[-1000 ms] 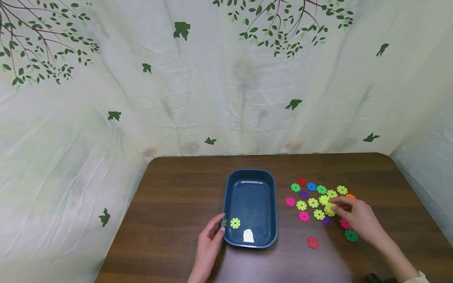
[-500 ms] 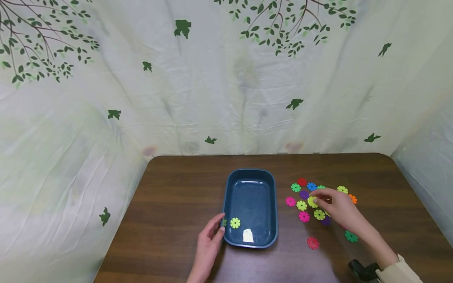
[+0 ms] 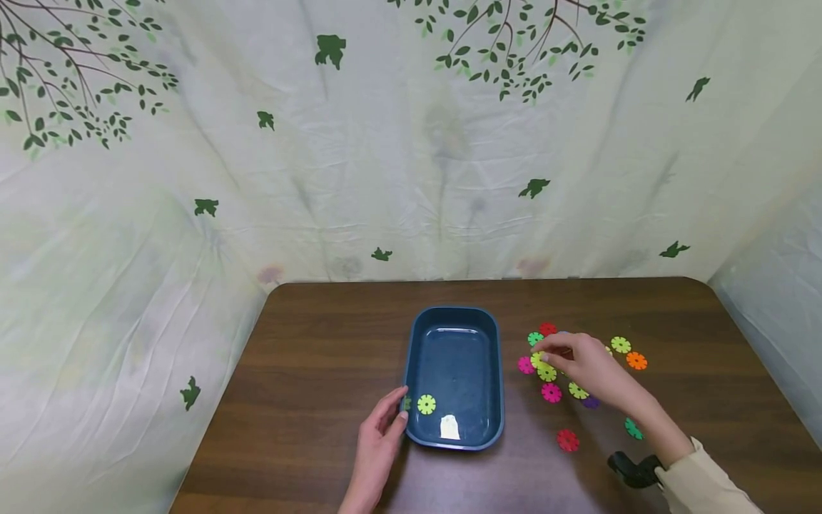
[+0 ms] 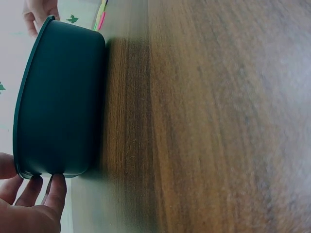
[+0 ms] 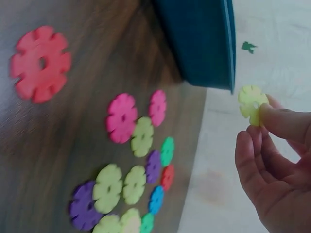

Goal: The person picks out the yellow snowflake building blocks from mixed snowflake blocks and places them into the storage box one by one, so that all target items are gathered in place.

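A blue plastic tray [image 3: 454, 371] stands on the table. One yellow notched disc [image 3: 427, 405] lies on its floor near the left wall, where a faint reflection of it shows. My left hand [image 3: 377, 446] grips the tray's near left rim, thumb at the rim and fingertips on the outer wall in the left wrist view. My right hand [image 3: 587, 364] is raised over the loose discs, pinching a yellow snowflake disc [image 5: 251, 104] between thumb and fingers. Beneath it the right hand hides part of the group of discs.
Several discs lie right of the tray: a pink disc [image 3: 551, 392], an orange disc [image 3: 637, 360], a green disc [image 3: 633, 428] and others. A red disc [image 3: 568, 440] lies apart, nearer me. Patterned cloth [image 3: 449, 143] hangs behind the brown table [image 3: 334, 343].
My right hand has lifted a yellow disc from the group and carried it left towards the tray. The left hand and the tray have stayed in place.
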Demonstrator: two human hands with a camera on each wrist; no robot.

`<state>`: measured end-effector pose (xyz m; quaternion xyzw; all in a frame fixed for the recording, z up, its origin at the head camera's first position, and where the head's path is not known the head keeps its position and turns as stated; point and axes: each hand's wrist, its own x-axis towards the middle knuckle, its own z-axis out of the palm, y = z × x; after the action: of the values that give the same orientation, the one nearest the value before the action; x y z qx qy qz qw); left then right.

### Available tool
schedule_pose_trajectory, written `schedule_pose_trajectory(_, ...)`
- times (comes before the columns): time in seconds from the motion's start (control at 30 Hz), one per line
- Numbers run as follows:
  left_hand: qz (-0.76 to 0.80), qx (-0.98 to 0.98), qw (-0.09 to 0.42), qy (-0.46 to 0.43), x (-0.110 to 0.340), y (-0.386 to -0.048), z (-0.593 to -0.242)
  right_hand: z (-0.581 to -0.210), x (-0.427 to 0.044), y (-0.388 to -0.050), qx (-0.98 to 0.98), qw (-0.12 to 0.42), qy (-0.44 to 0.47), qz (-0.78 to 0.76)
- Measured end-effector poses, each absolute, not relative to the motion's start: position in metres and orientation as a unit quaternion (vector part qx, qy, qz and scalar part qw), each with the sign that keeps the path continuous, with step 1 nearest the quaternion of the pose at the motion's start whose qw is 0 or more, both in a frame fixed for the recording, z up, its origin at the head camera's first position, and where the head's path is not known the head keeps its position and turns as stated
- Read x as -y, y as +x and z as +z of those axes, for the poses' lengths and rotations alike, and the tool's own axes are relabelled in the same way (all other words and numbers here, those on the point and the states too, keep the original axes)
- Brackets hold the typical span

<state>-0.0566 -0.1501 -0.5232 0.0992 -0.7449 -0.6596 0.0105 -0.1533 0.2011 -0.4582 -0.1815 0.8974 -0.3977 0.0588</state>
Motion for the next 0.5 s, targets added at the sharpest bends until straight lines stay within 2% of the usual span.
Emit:
schedule_pose_trajectory(0.3, -0.662, 0.745, 0.024, 0.081, 0.151, -0.056, -0.524, -0.454, -0.179, -0.164, -0.886, 0.073, -0.193, -0.416)
schedule_pose_trajectory(0.5, -0.665, 0.742, 0.019, 0.086, 0.151, -0.057, -0.524, -0.452, -0.168, -0.174, -0.88, 0.103, -0.203, -0.417)
